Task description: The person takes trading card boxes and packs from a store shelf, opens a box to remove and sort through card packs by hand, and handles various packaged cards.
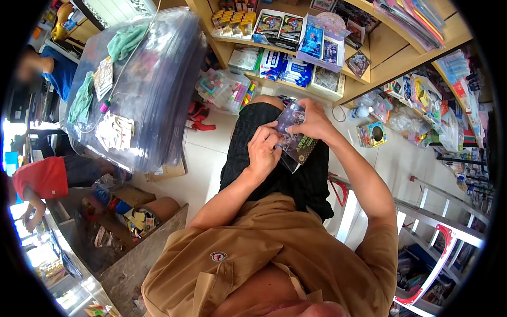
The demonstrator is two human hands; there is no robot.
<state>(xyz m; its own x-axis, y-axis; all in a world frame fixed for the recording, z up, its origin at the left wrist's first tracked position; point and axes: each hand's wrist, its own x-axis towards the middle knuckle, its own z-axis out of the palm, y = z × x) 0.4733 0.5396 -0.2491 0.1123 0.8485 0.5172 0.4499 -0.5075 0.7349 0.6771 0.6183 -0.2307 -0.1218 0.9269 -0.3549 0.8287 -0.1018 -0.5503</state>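
Above my lap, a dark printed packet (289, 126) with pictures and lettering is held between my two hands. My left hand (265, 148) has its fingers bent against the packet's left edge. On the upper right, my right hand (312, 122) grips it, with the thumb across the front. Under the packet, a dark booklet or box with a pale edge (289, 162) rests against my black shorts (248, 142). My fingers hide part of the packet's face.
Shelves (296, 85) with boxed cards stand ahead. A stack of clear plastic sheets (158, 68) is at the left, near a person in a red shirt (42, 177). An aluminium ladder (422, 214) stands at the right. A yellow box (371, 134) lies on the floor.
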